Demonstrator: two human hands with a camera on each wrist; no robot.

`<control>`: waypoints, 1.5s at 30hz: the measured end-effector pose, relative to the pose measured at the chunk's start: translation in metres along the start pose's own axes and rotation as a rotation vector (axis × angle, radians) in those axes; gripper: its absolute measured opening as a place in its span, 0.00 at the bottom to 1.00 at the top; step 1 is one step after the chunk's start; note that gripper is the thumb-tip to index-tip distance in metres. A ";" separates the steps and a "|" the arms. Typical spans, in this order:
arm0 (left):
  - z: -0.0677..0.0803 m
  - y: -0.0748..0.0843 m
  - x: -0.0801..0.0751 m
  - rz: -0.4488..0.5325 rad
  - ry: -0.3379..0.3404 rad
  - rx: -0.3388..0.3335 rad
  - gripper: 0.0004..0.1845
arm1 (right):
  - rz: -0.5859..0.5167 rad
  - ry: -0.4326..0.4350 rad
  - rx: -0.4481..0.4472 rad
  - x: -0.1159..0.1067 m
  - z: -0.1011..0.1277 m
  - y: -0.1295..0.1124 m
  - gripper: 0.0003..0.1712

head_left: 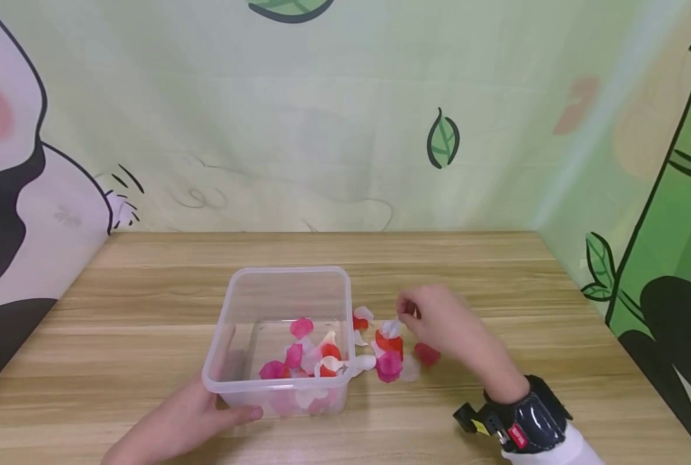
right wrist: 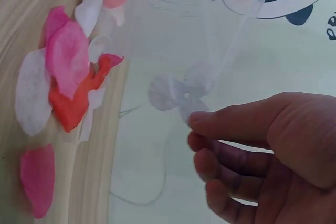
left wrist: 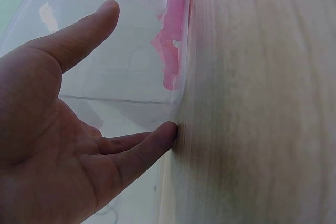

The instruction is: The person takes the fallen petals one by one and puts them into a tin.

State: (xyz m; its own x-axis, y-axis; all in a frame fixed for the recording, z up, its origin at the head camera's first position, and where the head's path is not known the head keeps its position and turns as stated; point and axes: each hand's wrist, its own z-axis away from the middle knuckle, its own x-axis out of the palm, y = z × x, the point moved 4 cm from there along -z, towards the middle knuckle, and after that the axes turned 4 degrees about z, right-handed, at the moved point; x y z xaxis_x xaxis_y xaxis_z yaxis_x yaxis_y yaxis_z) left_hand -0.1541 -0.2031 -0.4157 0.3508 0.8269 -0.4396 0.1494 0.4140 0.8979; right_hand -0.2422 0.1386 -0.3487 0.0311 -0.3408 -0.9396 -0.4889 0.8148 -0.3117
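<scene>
A clear plastic box (head_left: 217, 385) holds pink, red and white petals. My left hand (head_left: 185, 413) is at its near left corner, with the thumb lying along the front wall. In the left wrist view the thumb and fingers of that hand (left wrist: 58, 124) are extended and spread beside the box, one fingertip down at the tabletop. My right hand (head_left: 444, 323) is above the loose petals right of the box. Between thumb and index finger it pinches a white petal (right wrist: 161, 93) with several lobes and a small hole; its other fingers are curled.
Several loose petals (head_left: 389, 366) lie in a small heap beside the box's right wall. A separate dark pink petal (head_left: 427, 354) is to their right. The wood-grain table (head_left: 165, 278) meets a printed cloth backdrop (head_left: 322, 129) at its back edge.
</scene>
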 end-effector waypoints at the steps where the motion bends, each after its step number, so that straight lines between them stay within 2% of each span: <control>1: 0.000 0.000 0.000 -0.001 0.001 -0.002 0.65 | -0.002 0.015 0.002 -0.002 0.000 -0.001 0.07; 8: -0.001 -0.002 0.000 -0.015 0.005 -0.062 0.66 | -0.005 0.127 -0.001 -0.011 0.003 -0.012 0.04; 19: -0.001 -0.003 0.000 0.003 0.006 -0.074 0.66 | -0.017 0.371 -0.098 -0.025 0.013 -0.031 0.07; 27: -0.001 -0.003 0.000 -0.041 0.020 -0.023 0.66 | -0.054 0.516 -0.203 -0.029 0.019 -0.045 0.08; 32: -0.001 -0.003 -0.001 -0.049 0.024 -0.037 0.66 | -0.076 0.586 -0.305 -0.028 0.022 -0.055 0.11; 37: -0.002 -0.004 -0.001 -0.027 0.016 -0.063 0.67 | -0.113 0.615 -0.394 -0.022 0.025 -0.067 0.12; 45: -0.002 -0.003 -0.001 -0.031 0.013 0.002 0.67 | -0.142 0.574 -0.452 -0.013 0.029 -0.082 0.13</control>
State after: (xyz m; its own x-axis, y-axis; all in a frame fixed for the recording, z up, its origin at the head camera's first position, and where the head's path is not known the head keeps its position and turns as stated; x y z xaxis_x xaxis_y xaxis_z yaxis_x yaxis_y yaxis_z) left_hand -0.1563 -0.2041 -0.4178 0.3343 0.8185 -0.4673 0.1623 0.4384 0.8840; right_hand -0.1777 0.0897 -0.3153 -0.2787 -0.7210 -0.6344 -0.8289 0.5142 -0.2202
